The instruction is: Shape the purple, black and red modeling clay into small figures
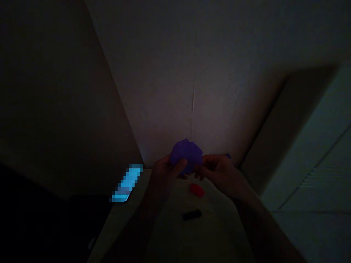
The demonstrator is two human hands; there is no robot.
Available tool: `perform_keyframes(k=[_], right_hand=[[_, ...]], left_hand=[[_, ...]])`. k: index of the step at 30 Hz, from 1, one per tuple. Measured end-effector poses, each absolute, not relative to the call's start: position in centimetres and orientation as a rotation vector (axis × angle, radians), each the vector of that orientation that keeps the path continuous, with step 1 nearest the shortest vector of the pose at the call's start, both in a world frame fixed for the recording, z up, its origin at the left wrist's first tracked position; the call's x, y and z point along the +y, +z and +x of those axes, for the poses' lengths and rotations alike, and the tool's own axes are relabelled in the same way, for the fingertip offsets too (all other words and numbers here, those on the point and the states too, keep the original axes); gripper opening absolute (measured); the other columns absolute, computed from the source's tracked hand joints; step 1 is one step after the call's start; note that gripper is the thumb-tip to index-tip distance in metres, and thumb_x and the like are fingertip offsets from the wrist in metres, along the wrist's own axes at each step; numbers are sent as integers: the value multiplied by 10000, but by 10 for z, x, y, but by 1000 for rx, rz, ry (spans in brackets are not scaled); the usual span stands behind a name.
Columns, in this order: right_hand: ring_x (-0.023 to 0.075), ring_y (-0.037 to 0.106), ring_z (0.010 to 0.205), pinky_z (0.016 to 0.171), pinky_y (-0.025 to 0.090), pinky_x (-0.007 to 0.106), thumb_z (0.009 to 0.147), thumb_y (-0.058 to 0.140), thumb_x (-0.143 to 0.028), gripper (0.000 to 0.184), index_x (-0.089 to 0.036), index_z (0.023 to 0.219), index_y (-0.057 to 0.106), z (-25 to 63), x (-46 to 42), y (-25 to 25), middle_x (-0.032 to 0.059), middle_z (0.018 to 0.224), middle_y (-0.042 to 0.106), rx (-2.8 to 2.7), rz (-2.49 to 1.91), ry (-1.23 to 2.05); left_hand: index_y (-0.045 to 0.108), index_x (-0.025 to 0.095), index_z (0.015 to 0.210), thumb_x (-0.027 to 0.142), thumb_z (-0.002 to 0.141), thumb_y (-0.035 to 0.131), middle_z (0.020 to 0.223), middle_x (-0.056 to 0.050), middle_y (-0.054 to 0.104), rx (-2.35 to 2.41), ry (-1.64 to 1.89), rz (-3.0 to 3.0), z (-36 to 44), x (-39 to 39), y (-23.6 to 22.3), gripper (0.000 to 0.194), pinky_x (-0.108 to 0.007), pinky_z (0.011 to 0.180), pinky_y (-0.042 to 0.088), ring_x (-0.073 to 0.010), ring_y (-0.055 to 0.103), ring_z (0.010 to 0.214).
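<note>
A thin, flat purple piece with a ragged edge, which looks like flattened modelling clay, is held up over the table. My left hand grips it from the left, its thumb pressed on the near face and its other fingers mostly hidden behind. At the lower right rim, the bent fingers of my right hand pinch its edge. Below the hands lies a small red lump, perhaps clay too. Nearer to me is a short dark bar; its kind is too dim to make out.
A lit phone-like screen, blurred into blocks, rests at the left edge of the pale table. Behind my right hand shows a bit of purple. A wall rises behind the table, and a pale panel stands at the right. Lighting is very dim.
</note>
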State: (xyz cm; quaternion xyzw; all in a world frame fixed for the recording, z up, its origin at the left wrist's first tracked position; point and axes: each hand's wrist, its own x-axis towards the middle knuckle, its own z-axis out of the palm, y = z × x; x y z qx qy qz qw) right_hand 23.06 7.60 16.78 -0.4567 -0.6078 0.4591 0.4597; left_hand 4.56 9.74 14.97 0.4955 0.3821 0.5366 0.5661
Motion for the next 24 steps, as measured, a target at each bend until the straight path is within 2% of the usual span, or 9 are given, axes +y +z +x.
perform_keyframes(k=[5, 12, 18, 24], right_hand=[[112, 595, 536, 532, 467, 228, 768, 844, -387, 258, -173, 684, 725, 231, 76, 168, 12, 618, 709, -1460, -1079, 1201], [144, 702, 633, 632, 579, 252, 781, 884, -450, 301, -169, 791, 778, 227, 72, 173, 37, 728, 775, -1459, -972, 1288], [130, 664, 537, 540, 541, 230, 806, 880, -472, 345, -158, 697, 788, 229, 70, 171, 44, 613, 744, -1476, -979, 1191], [118, 650, 478, 484, 519, 212, 796, 892, -490, 388, -149, 669, 760, 229, 69, 170, 42, 586, 732, -1422, -942, 1230]], left_hand=[[812, 140, 889, 379, 777, 871, 792, -54, 803, 922, 1286, 1245, 44, 98, 149, 271, -221, 585, 584, -145, 701, 636], [795, 138, 847, 414, 769, 879, 716, -34, 765, 913, 1345, 1218, 42, 97, 149, 298, -224, 579, 548, -141, 673, 598], [813, 139, 876, 392, 763, 889, 759, -36, 772, 887, 1354, 1186, 43, 95, 150, 288, -223, 603, 548, -136, 673, 629], [818, 145, 875, 385, 770, 888, 771, -39, 783, 888, 1352, 1175, 44, 94, 152, 271, -220, 617, 558, -141, 688, 654]])
